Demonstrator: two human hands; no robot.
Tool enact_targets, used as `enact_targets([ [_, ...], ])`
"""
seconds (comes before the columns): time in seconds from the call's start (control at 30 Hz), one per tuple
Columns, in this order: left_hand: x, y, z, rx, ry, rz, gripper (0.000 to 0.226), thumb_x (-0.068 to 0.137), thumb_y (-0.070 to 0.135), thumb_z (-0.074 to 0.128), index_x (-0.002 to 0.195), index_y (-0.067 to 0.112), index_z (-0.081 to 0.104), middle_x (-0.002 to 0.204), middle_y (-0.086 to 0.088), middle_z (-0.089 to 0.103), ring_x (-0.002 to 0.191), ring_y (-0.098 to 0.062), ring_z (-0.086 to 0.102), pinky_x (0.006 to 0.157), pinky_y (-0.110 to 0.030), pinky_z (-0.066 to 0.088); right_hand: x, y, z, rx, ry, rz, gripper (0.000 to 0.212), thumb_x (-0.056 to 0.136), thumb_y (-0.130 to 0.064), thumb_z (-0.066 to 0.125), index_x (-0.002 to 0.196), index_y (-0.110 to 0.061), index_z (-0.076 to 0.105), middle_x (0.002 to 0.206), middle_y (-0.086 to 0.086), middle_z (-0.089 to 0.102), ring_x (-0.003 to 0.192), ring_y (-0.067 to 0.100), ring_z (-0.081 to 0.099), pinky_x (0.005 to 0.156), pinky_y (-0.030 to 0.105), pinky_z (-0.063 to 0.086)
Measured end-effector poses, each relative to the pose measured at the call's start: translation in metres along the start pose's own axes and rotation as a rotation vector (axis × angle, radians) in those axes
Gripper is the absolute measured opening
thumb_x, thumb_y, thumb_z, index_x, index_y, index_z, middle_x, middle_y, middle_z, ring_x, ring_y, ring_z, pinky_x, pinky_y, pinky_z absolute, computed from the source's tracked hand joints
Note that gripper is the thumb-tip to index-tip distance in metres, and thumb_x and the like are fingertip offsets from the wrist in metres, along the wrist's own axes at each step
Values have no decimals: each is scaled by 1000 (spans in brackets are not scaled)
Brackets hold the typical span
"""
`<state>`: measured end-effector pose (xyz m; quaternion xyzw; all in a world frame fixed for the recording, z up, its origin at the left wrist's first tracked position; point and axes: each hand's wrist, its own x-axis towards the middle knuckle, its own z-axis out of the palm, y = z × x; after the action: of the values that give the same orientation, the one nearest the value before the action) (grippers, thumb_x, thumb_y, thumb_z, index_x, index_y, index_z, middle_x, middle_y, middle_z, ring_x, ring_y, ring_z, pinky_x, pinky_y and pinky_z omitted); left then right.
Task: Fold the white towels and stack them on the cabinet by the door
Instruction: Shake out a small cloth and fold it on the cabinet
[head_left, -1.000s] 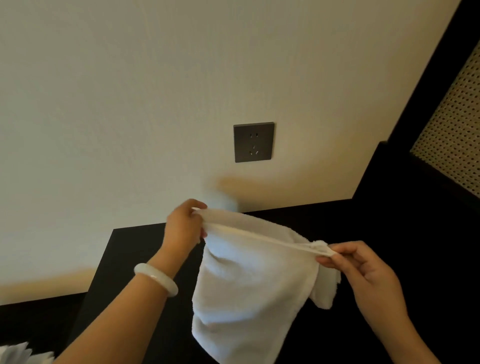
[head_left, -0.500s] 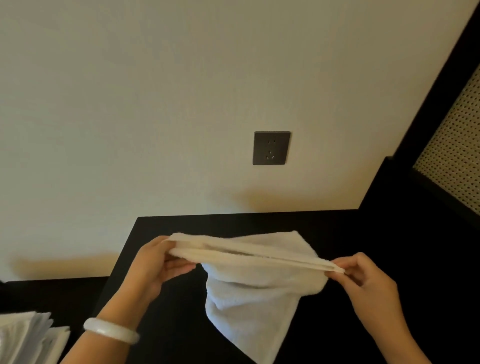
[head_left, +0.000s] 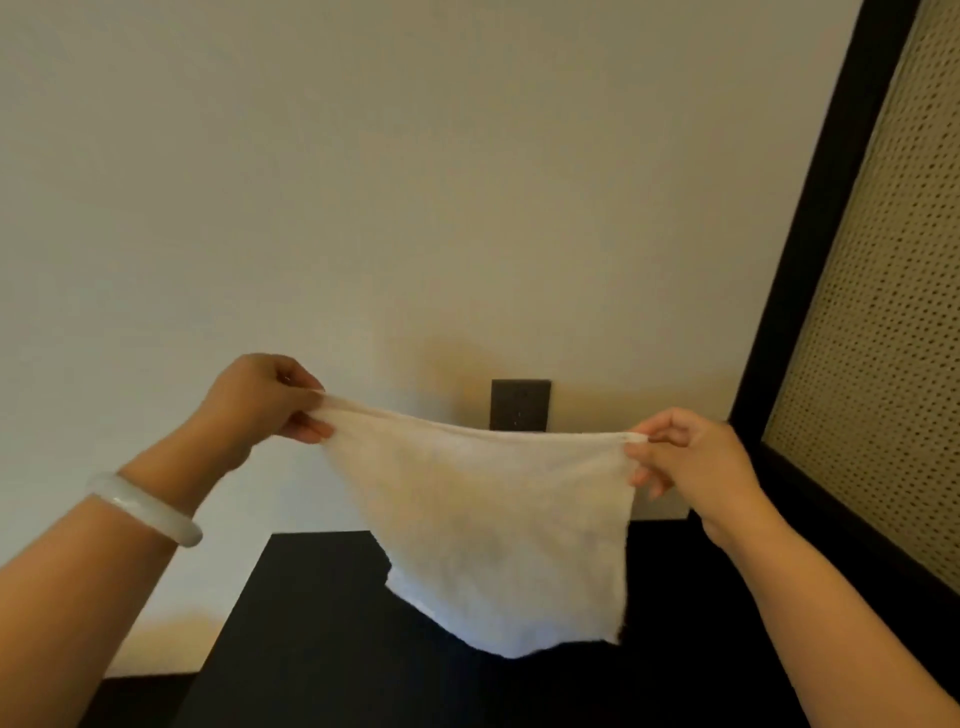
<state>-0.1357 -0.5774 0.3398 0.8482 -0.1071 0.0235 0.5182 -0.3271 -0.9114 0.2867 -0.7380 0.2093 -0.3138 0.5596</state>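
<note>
Left hand: the left hand (head_left: 265, 402) has curled fingers and thumb, pinching the towel's (head_left: 493, 519) upper left corner; a pale bangle (head_left: 143, 506) circles the wrist.
Right hand: the right hand (head_left: 691, 462) has curled fingers, pinching the upper right corner.
Towel: white, held in the air between both hands, top edge slightly sagging, hanging above the dark surface (head_left: 311, 623).
Hidden: the wall socket's (head_left: 521, 402) lower part, behind the towel's top edge.
Hard to make out: the lower hem is blurred; single or doubled, cannot tell.
Cut off: both forearms; the woven panel (head_left: 883, 312) at right.
</note>
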Motion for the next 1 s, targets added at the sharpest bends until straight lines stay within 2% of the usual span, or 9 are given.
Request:
enact_targets([
  [0.1,5,16,-14,70,-14,30,4,89,0,65,90,-4,66,68,-18,72,60,-26,72,86,-45,58,12,-17,-7,-26,32,-28,8,85,5,71,88,2,64,49,1,62,34,9,50,33,20,36],
  [0.17,5,19,-18,180,-100,16,4,88,-2,62,88,-3,66,68,-17,73,64,-27,74,90,-45,56,12,-23,-7,-96,-19,-34,8,86,4,71,90,2,65,56,7,64,36,11,54,35,21,41],
  [0.27,10,22,-32,176,-141,-30,7,85,-9,65,89,-5,68,77,-22,72,69,-34,73,80,-42,61,10,-29,-4,-65,-89,-49,8,86,11,66,93,8,62,73,25,67,45,15,65,46,19,52],
  [0.37,13,28,-47,105,-159,-34,12,82,-15,67,90,-6,70,84,-22,69,67,-33,72,62,-29,62,13,-32,-8,-87,-90,-120,10,86,8,67,91,0,66,74,22,71,56,21,70,56,24,59],
  [0.47,14,28,-49,179,-239,-28,11,81,-16,67,82,-6,72,79,-21,71,69,-28,72,61,-22,60,15,-35,-8,-142,-151,-116,19,86,8,68,94,-10,68,63,12,72,54,21,70,55,23,58],
  [0.63,21,28,-52,152,-297,-86,15,82,-16,66,82,-5,76,81,-18,74,71,-23,73,62,-19,58,24,-33,-13,-208,-190,-86,9,85,3,71,90,-5,70,63,18,70,54,24,70,54,25,59],
  [0.8,29,18,-27,197,-292,-146,11,82,-12,69,86,-4,75,86,-17,75,84,-29,74,93,-32,56,35,-14,-1,-262,-205,13,6,88,6,67,93,7,66,69,27,69,48,21,67,48,24,56],
  [0.87,32,23,-17,155,-233,-130,8,79,-11,73,84,-4,73,86,-20,75,88,-32,74,96,-37,54,45,-6,5,-200,-145,9,8,89,8,65,96,11,63,78,30,67,49,19,68,50,23,57],
  [1.0,34,44,-22,-38,-110,-58,7,78,-16,71,80,-8,70,89,-29,71,82,-36,73,74,-33,61,51,-25,3,4,-25,-86,10,90,10,62,87,0,62,86,25,66,54,11,69,55,15,55],
])
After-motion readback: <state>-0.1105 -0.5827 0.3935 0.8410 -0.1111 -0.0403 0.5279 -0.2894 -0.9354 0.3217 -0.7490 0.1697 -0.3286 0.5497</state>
